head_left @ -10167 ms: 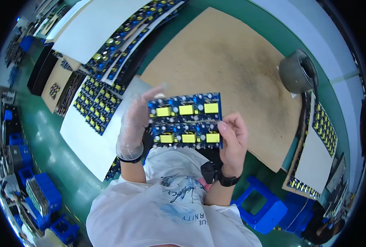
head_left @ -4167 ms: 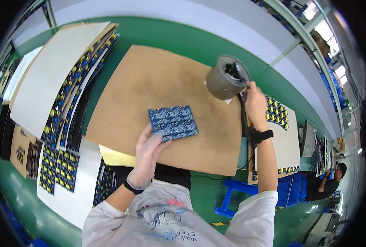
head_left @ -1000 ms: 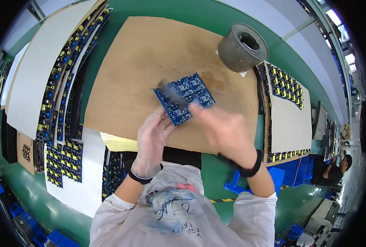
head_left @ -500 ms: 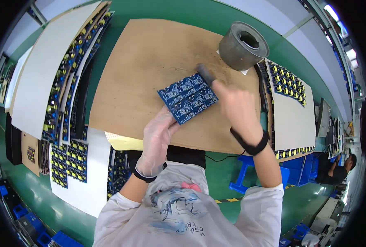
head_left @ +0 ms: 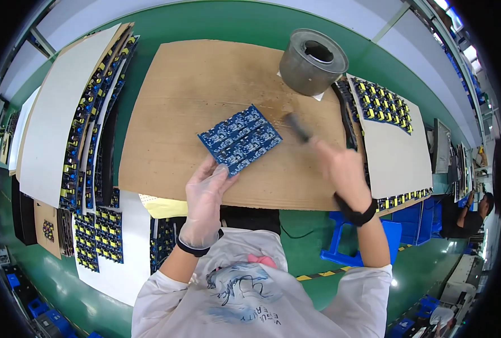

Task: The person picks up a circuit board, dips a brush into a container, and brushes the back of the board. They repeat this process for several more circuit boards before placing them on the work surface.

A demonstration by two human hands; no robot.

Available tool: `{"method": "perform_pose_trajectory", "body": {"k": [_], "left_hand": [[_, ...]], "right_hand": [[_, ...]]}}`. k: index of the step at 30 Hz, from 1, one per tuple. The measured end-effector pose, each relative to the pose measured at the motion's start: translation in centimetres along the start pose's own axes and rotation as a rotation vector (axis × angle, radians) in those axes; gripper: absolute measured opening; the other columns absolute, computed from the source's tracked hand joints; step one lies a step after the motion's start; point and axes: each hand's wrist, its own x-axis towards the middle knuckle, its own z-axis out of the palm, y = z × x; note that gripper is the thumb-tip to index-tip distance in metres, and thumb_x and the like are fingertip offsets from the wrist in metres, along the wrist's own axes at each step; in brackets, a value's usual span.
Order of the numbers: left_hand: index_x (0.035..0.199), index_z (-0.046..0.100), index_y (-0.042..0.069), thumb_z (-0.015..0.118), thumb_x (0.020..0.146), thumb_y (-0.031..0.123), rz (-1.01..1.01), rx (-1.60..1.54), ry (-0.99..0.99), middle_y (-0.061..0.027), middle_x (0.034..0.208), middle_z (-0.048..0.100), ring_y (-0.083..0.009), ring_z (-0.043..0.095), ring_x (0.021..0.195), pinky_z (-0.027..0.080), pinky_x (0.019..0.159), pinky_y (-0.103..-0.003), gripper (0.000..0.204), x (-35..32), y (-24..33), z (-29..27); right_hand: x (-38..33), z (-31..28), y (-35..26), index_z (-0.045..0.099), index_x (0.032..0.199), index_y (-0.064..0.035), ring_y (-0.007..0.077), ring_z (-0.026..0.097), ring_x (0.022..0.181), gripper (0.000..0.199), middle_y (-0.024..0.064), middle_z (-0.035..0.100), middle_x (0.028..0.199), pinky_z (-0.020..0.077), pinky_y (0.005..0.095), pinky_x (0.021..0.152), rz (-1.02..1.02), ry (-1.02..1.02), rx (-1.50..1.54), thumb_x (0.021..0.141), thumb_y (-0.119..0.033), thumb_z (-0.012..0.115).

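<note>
Left hand: your gloved left hand [head_left: 205, 200] pins the blue circuit panel's [head_left: 240, 138] lower edge, fingers spread.
Right hand: your right hand [head_left: 340, 169] grips a dark brush [head_left: 298, 127], blurred.
Panel: frame centre, flat on brown cardboard [head_left: 166, 112].
Tin: grey round container [head_left: 312, 61], upper right.

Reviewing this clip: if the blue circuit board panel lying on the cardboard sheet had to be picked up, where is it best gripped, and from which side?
Probably by its near corner, from the person's side. The blue circuit board panel lies flat and turned diagonally on the cardboard sheet, and the gloved left hand already rests on that corner. A thin, flat panel suits an edge pinch, keeping fingers off the soldered face.
</note>
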Motion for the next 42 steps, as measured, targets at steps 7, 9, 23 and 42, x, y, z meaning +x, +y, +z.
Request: {"method": "perform_pose_trajectory", "body": {"k": [7, 9, 23, 42], "left_hand": [[0.131, 0.038, -0.006, 0.053, 0.09, 0.004, 0.047, -0.023, 0.029, -0.0102, 0.116, 0.053, -0.0166, 0.055, 0.104, 0.048, 0.091, -0.035, 0.045, 2.0, 2.0, -2.2], [0.131, 0.039, -0.006, 0.054, 0.09, 0.004, 0.063, -0.04, -0.025, -0.0117, 0.116, 0.053, -0.0176, 0.056, 0.103, 0.048, 0.09, -0.035, 0.045, 3.0, 2.4, -2.5], [0.132, 0.043, -0.003, 0.049, 0.09, 0.012, 0.622, 0.539, 0.212, -0.0154, 0.138, 0.042, -0.0264, 0.041, 0.127, 0.03, 0.106, -0.035, 0.045, -1.2, 4.1, -0.1], [0.119, 0.056, 0.0, 0.053, 0.091, 0.011, 0.256, 0.493, -0.26, -0.0104, 0.128, 0.053, -0.0181, 0.048, 0.118, 0.034, 0.102, -0.031, 0.031, -1.8, -1.0, -0.9]], "right_hand": [[1.0, -5.3, 4.5, 0.062, 0.107, -0.0035, 0.0331, 0.062, 0.066, 0.022, 0.0191, 0.064, 0.08, 0.0479, 0.0366, 0.057, 0.476, 0.316, -0.091, 0.086, -0.011, 0.059], [-0.3, -5.9, 11.6, 0.062, 0.099, -0.0014, 0.0349, 0.062, 0.069, 0.023, 0.0198, 0.063, 0.076, 0.0469, 0.0405, 0.059, 0.45, 0.429, -0.369, 0.086, -0.02, 0.061], [1.0, -4.3, 22.5, 0.058, 0.069, 0.0032, 0.0351, 0.061, 0.068, 0.04, 0.02, 0.06, 0.069, 0.0476, 0.043, 0.063, 0.503, 0.131, -0.421, 0.067, -0.032, 0.077], [-0.2, -6.1, 19.6, 0.061, 0.077, 0.0013, 0.0208, 0.059, 0.074, 0.033, 0.0079, 0.06, 0.083, 0.0499, 0.0319, 0.064, 0.868, 0.211, -0.062, 0.066, -0.027, 0.075]]}}
